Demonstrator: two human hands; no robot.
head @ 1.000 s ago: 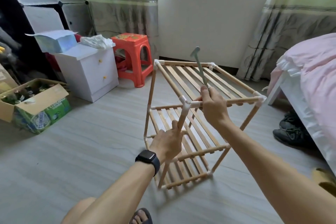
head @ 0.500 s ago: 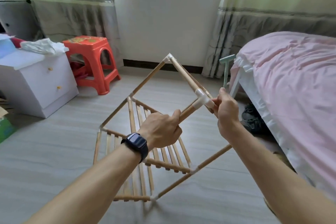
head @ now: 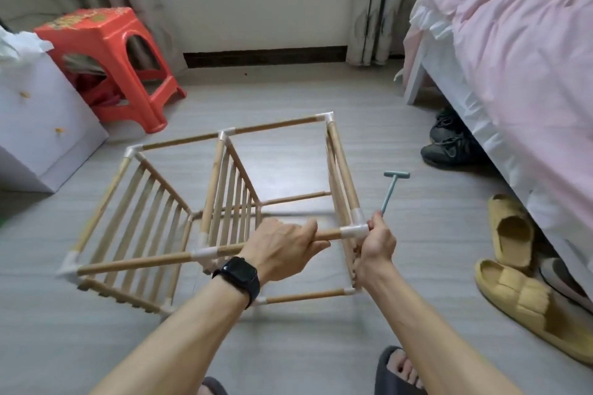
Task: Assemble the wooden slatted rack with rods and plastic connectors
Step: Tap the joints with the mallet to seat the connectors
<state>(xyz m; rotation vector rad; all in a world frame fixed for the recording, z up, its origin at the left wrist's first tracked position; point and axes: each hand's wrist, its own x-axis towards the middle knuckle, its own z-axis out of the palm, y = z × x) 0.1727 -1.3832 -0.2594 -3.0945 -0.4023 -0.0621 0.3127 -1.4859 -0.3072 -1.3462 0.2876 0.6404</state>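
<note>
The wooden slatted rack (head: 224,189) is seen turned on its side over the middle of the floor (head: 417,324), with its three slatted shelves standing on edge. Whether its lower edge touches the floor cannot be told, as that part is blurred. The frame is joined at its corners by white plastic connectors.

The near upper rod (head: 134,264) is gripped by the left hand (head: 282,247), whose fingers are curled over it from above, just beside the corner connector (head: 353,231). A dark smartwatch (head: 239,276) is worn on that wrist. The right hand (head: 375,247) is set against the outer side of the same corner connector. Its fingers are closed round the lower end of the handle of a small teal hammer (head: 389,192), whose T-shaped head is pointed up and away from the rack. The two hands are kept close together, parted only by the connector and a short stretch of rod.

A red plastic stool (head: 106,51) is placed at the far left of the floor, next to a white cabinet (head: 38,125). A bed (head: 513,42) with pink bedding is set along the right edge of the floor. Dark shoes (head: 449,144) and yellow slippers (head: 513,292) are left beside it. A foot in a dark slipper (head: 398,369) is seen at the near edge.
</note>
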